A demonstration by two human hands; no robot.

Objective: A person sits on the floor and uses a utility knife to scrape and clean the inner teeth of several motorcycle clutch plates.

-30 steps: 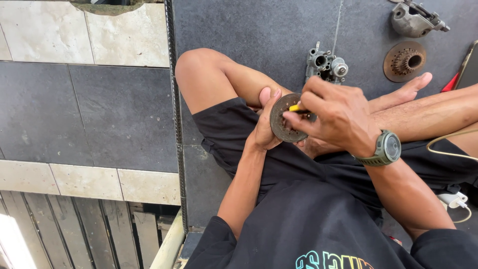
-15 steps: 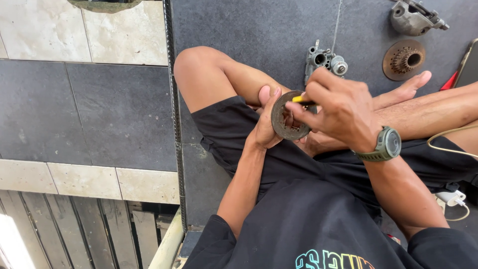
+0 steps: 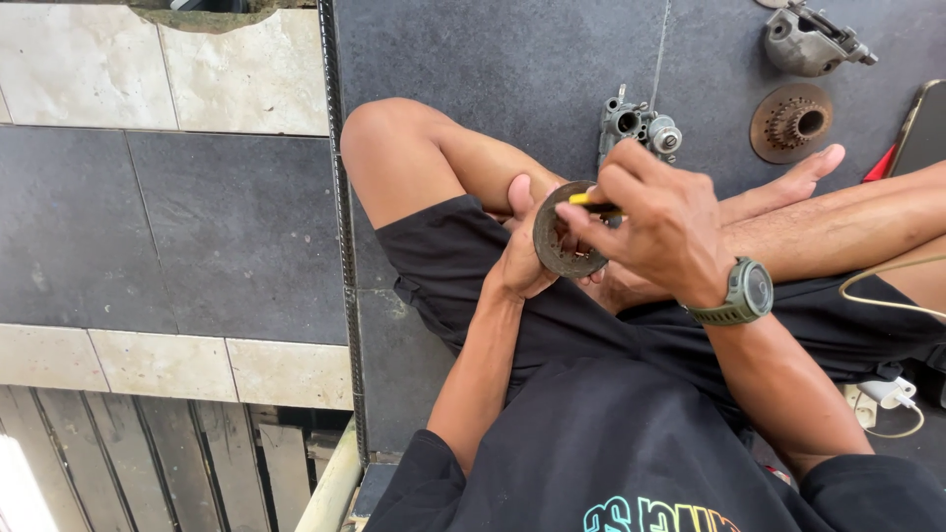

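Round metal disc (image 3: 564,229) gripped on edge by left hand (image 3: 522,251) over lap — face exposed; yellow-handled tool (image 3: 591,202) pinched by right hand (image 3: 670,232), tip pressed into disc.

An informal floor workshop: a carburettor (image 3: 639,126), rusty sprocket hub (image 3: 791,122) and metal housing (image 3: 810,41) lie on dark matting (image 3: 493,59).

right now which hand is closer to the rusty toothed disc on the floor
Right. The right hand works at the round metal part over the lap, just below the rusty disc. The left hand holds that part from the far side, farther away.
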